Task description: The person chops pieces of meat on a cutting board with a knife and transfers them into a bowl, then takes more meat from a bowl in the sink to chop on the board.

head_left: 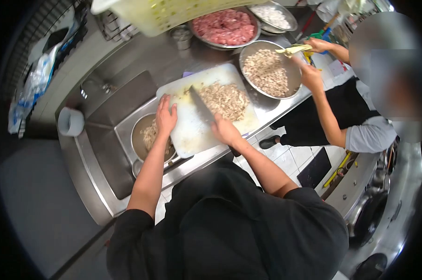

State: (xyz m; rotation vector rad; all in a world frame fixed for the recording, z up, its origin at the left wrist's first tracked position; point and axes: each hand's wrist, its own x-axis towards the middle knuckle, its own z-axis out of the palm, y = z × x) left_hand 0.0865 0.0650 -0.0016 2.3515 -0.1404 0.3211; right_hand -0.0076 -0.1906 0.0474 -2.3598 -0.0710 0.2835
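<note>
My right hand (227,130) is closed round the handle of a kitchen knife (201,104), whose blade points away from me over the white cutting board (192,140). To the right of the blade lies a heap of chopped pale-brown food (225,100), perhaps mushrooms. My left hand (166,115) rests at the board's left edge with its fingers stretched out. Below that hand, a metal bowl (135,137) holds more of the chopped pieces, partly hidden by my forearm.
A co-worker's hands (312,77) hold a pale stalk-like bundle (294,48) over a bowl of chopped food (267,72). Behind stand a bowl of raw minced meat (225,27) and a yellow basket (173,16). The sink (122,98) lies to the left.
</note>
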